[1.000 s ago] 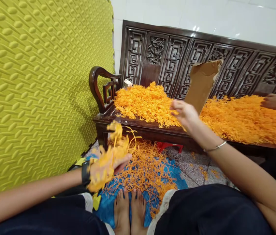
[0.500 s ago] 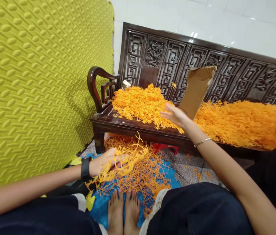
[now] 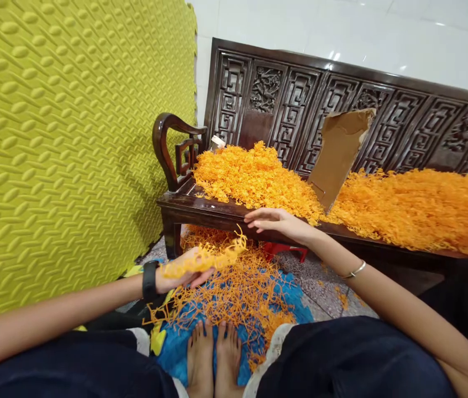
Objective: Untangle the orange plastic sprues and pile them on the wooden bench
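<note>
My left hand (image 3: pixel 184 271), with a black watch on its wrist, holds a bunch of orange branching plastic strands (image 3: pixel 227 254) above the floor; part of its fingers is hidden by them. Over the bench's front edge is my right hand (image 3: pixel 275 222), fingers stretched out and nothing seen in it. It is nearest to a heap of small orange pieces (image 3: pixel 254 174) on the dark wooden bench (image 3: pixel 211 209). Below my left hand, more orange strands (image 3: pixel 237 298) lie tangled on a blue sheet (image 3: pixel 300 301) around my bare feet.
A cardboard piece (image 3: pixel 335 157) stands upright between the left heap and a larger orange heap (image 3: pixel 420 210). A yellow foam mat (image 3: pixel 72 138) rises along the left. Under the bench is a red stool (image 3: pixel 285 250). Another person's dark clothing (image 3: pixel 466 298) shows at the right edge.
My right hand has moved from beside the cardboard toward my left hand. A small orange piece in the air above the left heap is no longer seen. The other person's hand has left view.
</note>
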Available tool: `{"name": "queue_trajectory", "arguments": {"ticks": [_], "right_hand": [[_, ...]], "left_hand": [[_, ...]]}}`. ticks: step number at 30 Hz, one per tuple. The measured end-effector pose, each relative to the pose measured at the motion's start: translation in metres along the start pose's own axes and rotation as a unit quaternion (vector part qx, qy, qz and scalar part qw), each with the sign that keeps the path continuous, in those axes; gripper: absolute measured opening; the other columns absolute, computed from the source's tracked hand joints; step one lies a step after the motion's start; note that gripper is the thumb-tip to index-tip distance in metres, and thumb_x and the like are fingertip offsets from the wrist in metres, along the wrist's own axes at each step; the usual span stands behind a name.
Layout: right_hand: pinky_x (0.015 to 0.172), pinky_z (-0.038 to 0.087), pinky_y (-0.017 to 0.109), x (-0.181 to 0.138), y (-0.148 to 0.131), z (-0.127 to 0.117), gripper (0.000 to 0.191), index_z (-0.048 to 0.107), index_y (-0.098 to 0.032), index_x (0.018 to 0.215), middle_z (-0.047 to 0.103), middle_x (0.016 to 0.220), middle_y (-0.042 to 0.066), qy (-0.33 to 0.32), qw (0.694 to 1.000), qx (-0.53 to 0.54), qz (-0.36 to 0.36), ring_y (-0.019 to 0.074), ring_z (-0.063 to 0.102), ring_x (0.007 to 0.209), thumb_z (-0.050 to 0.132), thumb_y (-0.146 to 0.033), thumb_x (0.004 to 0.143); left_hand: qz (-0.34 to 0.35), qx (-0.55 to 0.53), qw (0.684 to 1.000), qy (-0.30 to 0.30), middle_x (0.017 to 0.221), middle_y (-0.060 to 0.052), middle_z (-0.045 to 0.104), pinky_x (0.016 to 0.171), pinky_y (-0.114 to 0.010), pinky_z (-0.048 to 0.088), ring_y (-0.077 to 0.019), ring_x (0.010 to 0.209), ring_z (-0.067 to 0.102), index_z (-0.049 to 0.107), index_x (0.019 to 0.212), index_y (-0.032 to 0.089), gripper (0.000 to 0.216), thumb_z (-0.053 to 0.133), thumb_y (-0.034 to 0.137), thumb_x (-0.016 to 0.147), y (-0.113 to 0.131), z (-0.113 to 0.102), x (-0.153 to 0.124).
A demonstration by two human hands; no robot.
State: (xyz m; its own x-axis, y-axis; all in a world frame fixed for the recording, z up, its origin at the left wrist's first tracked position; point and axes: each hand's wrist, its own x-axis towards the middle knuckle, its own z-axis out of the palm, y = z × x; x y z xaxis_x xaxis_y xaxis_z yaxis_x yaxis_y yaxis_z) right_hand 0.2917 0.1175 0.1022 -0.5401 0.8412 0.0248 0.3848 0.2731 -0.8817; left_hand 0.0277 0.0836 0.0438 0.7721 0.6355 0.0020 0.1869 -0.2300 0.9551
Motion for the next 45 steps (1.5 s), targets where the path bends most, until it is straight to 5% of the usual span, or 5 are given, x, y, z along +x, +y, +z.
{"name": "queue_trajectory", "arguments": {"ticks": [10, 16, 32, 39, 45], "right_hand": [[0.098, 0.038, 0.033, -0.01, -0.049, 0.065, 0.056, 0.051, -0.028, 0.118, 0.055, 0.116, 0.001, -0.029, 0.985, -0.023, -0.167, 0.0172, 0.051, 0.109, 0.072, -0.024, 0.065], [0.08, 0.046, 0.03, -0.012, -0.064, 0.077, 0.01, 0.064, -0.023, 0.077, 0.063, 0.082, 0.0, 0.077, 0.985, 0.0, -0.152, 0.0147, 0.059, 0.083, 0.067, -0.029, 0.071], [0.065, 0.043, 0.026, -0.041, -0.042, -0.065, 0.016, 0.052, -0.021, 0.058, 0.055, 0.065, -0.004, 0.546, 0.814, 0.081, -0.183, 0.0068, 0.052, 0.056, 0.067, -0.02, 0.062], [0.047, 0.049, 0.03, -0.008, 0.028, 0.009, 0.023, 0.061, -0.017, 0.06, 0.062, 0.052, 0.002, 0.156, 0.984, 0.035, 0.078, 0.0163, 0.057, 0.047, 0.078, -0.022, 0.047], [0.084, 0.046, 0.025, 0.037, 0.015, -0.04, 0.029, 0.055, -0.019, 0.105, 0.058, 0.111, 0.007, 0.284, 0.954, 0.097, 0.002, 0.0111, 0.055, 0.102, 0.046, -0.038, 0.085]], "left_hand": [[-0.028, 0.027, 0.999, -0.038, 0.034, 0.004, 0.03, 0.051, -0.025, 0.031, -0.008, 0.039, 0.031, 0.035, 0.038, 0.018, 0.057, 0.032, 0.049, 0.086, 0.005, 0.001, -0.004], [-0.034, 0.027, 0.997, -0.07, 0.03, 0.005, 0.029, 0.045, -0.024, 0.027, -0.0065, 0.033, 0.028, 0.038, 0.036, 0.017, 0.06, 0.033, 0.046, 0.088, 0.003, 0.001, -0.003], [-0.004, 0.022, 0.995, -0.097, 0.029, 0.004, 0.028, 0.042, -0.023, 0.025, -0.0063, 0.033, 0.027, 0.034, 0.034, 0.017, 0.058, 0.035, 0.037, 0.088, -0.014, -0.008, -0.012], [-0.043, 0.049, 0.993, -0.095, 0.029, 0.005, 0.026, 0.039, -0.024, 0.023, -0.0067, 0.031, 0.025, 0.035, 0.034, 0.018, 0.058, 0.033, 0.039, 0.088, -0.018, -0.006, -0.002], [-0.021, 0.02, 0.997, -0.067, 0.029, 0.005, 0.027, 0.04, -0.023, 0.023, -0.006, 0.032, 0.026, 0.036, 0.035, 0.017, 0.058, 0.034, 0.042, 0.088, -0.022, -0.011, -0.009]]}}
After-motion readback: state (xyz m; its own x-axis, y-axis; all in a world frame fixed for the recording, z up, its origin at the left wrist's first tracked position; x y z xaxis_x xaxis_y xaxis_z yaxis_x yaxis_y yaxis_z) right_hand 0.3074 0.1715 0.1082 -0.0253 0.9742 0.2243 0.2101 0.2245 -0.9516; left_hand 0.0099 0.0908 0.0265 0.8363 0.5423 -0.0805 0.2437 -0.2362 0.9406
